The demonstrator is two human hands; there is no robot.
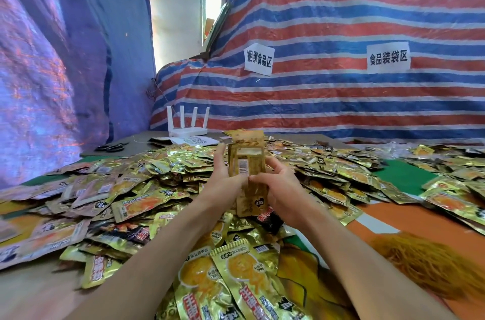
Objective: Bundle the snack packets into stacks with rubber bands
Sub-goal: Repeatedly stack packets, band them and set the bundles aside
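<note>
Behind everything, we face a striped tarpaulin [341, 18], a crinkled woven plastic in red, blue and white bands, draped over a bulky shape. To our left hangs a blue sheet [52, 57] of the same coarse weave, with light glowing through it. Below them runs the counter [401, 175], whose bare patches show flat green and orange covering.

Most of the counter lies under a heap of snack packets [162, 180]. These are flat rectangular pouches of shiny gold foil printed in yellow and orange, a few of them black, lying loosely and overlapping at all angles. Near our right forearm sits a pile of rubber bands [430, 264], a tangled, stringy, orange-brown mass.

Two white paper signs [259, 59] with black characters are fixed to the striped tarpaulin. A white plastic router [187, 132] with four upright flat antennas stands at the counter's far edge.

Above the heap, at the middle of our view, we hold a stack of packets [246, 159] upright, its matt gold backs and a barcode toward us. Our left grip [223, 178] clasps its left edge, with one finger running up the side and the thumb across the front. Our right grip [278, 186] curls round its right edge, thumb pressed on the front.

Dark scissors [110, 147] lie flat at the far left.
</note>
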